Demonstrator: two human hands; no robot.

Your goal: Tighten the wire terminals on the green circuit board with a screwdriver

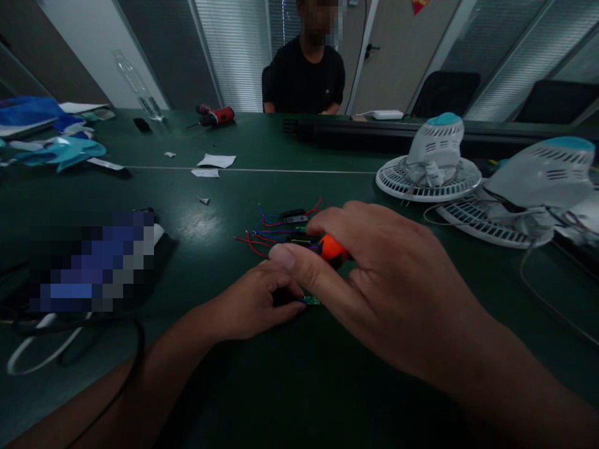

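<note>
My left hand (pixel 262 298) reaches in low over the green table, thumb and fingers pinched at the left end of a small green circuit board (pixel 312 300). Above and to the right of it, my right hand (pixel 374 280) curls around an orange-and-black tool handle (pixel 333 251). The tool's lower part is hidden, so I cannot tell its exact kind. Just beyond both hands lie several small boards with red and blue wires (pixel 262 240). One dark module (pixel 294 218) with wires sits farthest back among them.
White fan-like housings with round grilles (pixel 428 178) stand at the right. A red power drill (pixel 218 116), paper scraps (pixel 218 161) and a clear bottle (pixel 140 87) are farther back. A blurred-out device (pixel 98 262) with cables lies left. A person in black (pixel 306 75) sits opposite.
</note>
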